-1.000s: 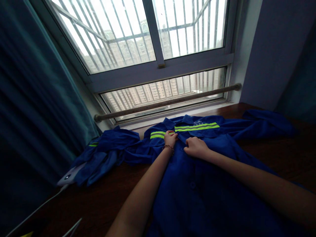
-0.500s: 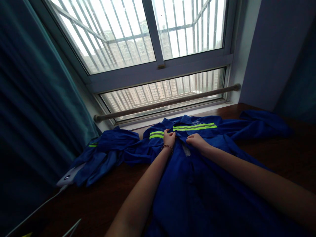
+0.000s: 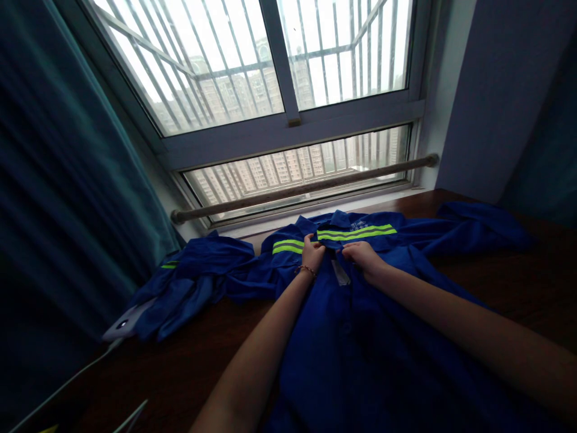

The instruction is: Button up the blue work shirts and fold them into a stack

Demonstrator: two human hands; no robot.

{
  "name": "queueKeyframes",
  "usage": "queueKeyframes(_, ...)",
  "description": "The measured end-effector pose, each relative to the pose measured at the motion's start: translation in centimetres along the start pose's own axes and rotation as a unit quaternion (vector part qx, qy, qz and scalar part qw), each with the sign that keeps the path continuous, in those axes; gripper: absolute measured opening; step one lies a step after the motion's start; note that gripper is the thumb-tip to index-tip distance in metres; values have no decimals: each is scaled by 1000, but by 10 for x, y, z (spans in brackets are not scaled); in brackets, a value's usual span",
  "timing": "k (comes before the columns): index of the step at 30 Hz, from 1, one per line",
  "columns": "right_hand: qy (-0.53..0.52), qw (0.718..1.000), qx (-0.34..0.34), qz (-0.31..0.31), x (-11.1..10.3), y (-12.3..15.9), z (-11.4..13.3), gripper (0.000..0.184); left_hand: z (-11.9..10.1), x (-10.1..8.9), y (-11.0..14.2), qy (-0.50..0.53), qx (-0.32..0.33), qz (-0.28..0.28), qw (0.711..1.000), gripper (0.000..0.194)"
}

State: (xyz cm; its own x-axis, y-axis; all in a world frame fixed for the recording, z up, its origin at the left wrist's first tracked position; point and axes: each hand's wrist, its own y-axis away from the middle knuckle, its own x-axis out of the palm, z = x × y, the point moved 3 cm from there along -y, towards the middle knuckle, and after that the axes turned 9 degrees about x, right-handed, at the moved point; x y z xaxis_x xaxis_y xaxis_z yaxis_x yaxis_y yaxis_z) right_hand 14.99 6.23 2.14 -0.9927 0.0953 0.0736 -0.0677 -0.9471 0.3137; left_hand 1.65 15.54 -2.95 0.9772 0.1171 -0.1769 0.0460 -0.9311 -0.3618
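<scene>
A blue work jacket (image 3: 383,240) with yellow-green reflective stripes lies spread on a dark wooden surface, collar toward the window. My left hand (image 3: 312,252), with a bracelet at its wrist, pinches the jacket's front edge just below the left stripe. Close by on the right, my right hand (image 3: 362,255) grips the other front edge with curled fingers. Between and below the hands shows a small pale label (image 3: 341,273) inside the front opening. Blue cloth (image 3: 333,361) stretches down toward me beneath both forearms. Exactly what the fingertips hold is too small to make out.
Another blue garment (image 3: 211,258) lies bunched at the left, partly over a white device (image 3: 124,323) with a white cable (image 3: 67,385). A barred window (image 3: 288,138) with a rail (image 3: 306,189) stands behind. A dark curtain (image 3: 90,180) hangs at the left.
My left hand has shifted slightly right and down, closer to my right hand. The jacket's front edges have drawn nearer together around the label.
</scene>
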Motion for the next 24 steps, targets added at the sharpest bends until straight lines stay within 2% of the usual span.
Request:
queueKeyframes(4,-22,991,70,109,5,-1,-4,19,-9,7,8,-60,38,69,995,48)
queueKeyframes(6,1,987,73,144,6,-3,-6,15,-10,10,10,-84,44,83,992,49)
queueKeyframes(9,51,991,37,122,2,-11,-9,6,-12,10,12,-146,51,79,985,55)
queueKeyframes(12,-2,999,-12,52,-8,-20,-7,12,-22,8,14,-268,65,84,958,51)
queueKeyframes(13,-30,999,-26,26,-11,-23,-6,13,-27,9,15,-318,73,116,938,46)
queueKeyframes(15,-57,997,-44,-7,-17,-28,-5,14,-36,12,17,-400,86,222,885,33)
queueKeyframes(17,-50,998,-47,-8,-19,-31,-4,15,-44,15,21,-432,95,328,835,19)
queueKeyframes(18,-43,998,-50,-5,-19,-32,-4,16,-47,16,22,-434,97,364,819,14)
queueKeyframes(21,-15,998,-65,-3,-19,-32,-4,19,-55,17,28,-422,100,426,794,7)
queueKeyframes(24,15,997,-79,-15,-20,-31,-3,21,-60,17,33,-411,106,482,767,9)
